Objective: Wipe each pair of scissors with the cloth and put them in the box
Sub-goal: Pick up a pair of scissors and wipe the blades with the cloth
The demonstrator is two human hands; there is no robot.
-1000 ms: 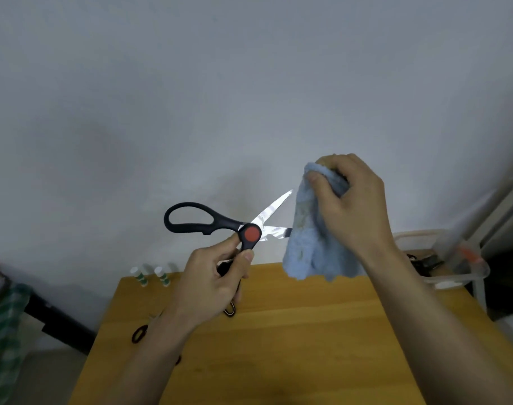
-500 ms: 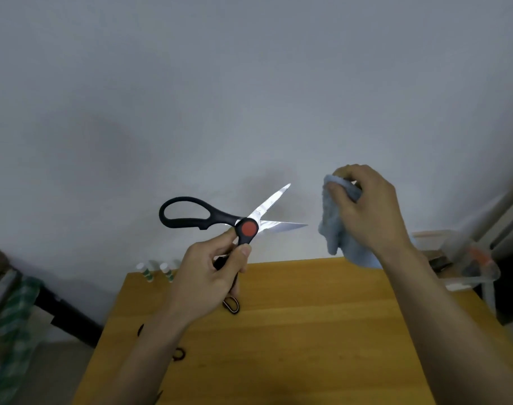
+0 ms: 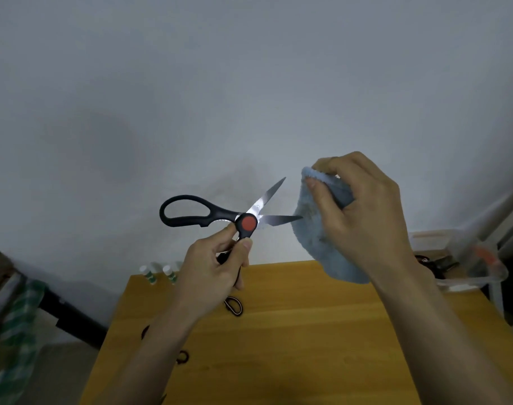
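Observation:
My left hand (image 3: 212,267) holds up black-handled scissors (image 3: 220,214) with a red pivot, gripping the lower handle; the blades are spread apart. My right hand (image 3: 363,217) is closed on a light blue cloth (image 3: 310,226) just right of the blades. The lower blade's tip touches the cloth. A clear plastic box (image 3: 465,258) stands at the table's far right, with dark scissors inside. More scissors lie on the wooden table (image 3: 307,346), mostly hidden behind my left arm: one handle loop (image 3: 233,306) and dark loops (image 3: 182,357) show.
Two small white bottles with green labels (image 3: 158,273) stand at the table's far left corner. A green checked fabric (image 3: 12,331) and a dark bar lie left of the table. A plain wall rises behind.
The cloth moved right off the blades half a second ago, then came back left to meet the lower blade's tip. The scissors stayed raised and spread.

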